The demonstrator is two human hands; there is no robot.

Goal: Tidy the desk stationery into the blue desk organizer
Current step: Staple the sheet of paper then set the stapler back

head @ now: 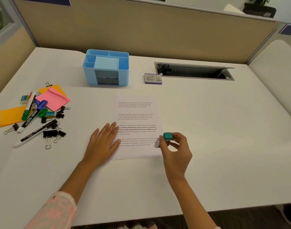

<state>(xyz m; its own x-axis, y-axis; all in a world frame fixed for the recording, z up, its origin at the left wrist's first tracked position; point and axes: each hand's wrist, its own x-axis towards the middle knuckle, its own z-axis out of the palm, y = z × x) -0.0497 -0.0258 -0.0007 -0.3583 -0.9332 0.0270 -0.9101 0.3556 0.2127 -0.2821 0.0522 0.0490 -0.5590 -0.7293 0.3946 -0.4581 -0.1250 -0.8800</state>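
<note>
Blue desk organizer (106, 67) stands upright, compartments open, far beyond the left hand (102, 142); markers, binder clips, erasers and sticky notes (53, 98) lie scattered to that hand's left

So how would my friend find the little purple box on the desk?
Start at the blue organizer at the back of the white desk. Look just to its right, beside the open cable slot. The small flat box sits alone there, white-labelled with purple edges, far from the messy pile.
</note>
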